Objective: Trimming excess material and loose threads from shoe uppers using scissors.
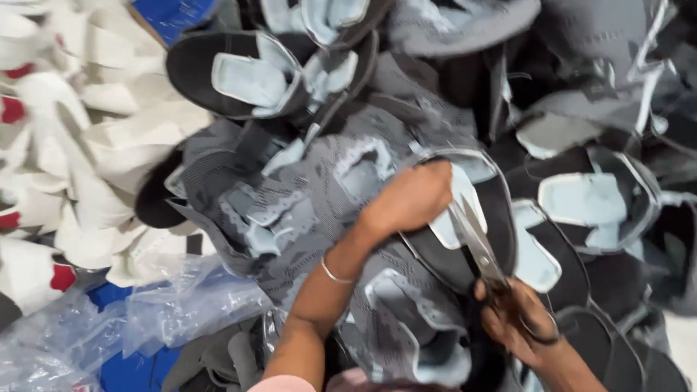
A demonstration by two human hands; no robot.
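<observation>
Left hand (410,197) is closed in a fist over the upper edge of a grey and pale-blue shoe upper (465,239), pinning it on top of the pile. Right hand (519,319) has its fingers (501,330) curled shut through the handles of a pair of scissors (475,239); the blades point up toward the left hand and stand slightly parted, tips near the pale-blue patch just beside the left knuckles. The upper lies low and right of centre in the heap.

Risks, as judged from this: blade tips sit very close to the left hand, so a slip or a hard snip could nick it. The heap of grey uppers (305,196) under the work is loose and uneven; if it shifts, the cut could wander into the panel. The view is blurred, so the exact cut line cannot be told.

Packaging: crumpled clear plastic bags (145,312) lie at the lower left, over something blue (123,370). A stack of white uppers with red patches (65,145) fills the left edge. A blue shape (170,13) shows at the top left. No labels or signs can be made out.
</observation>
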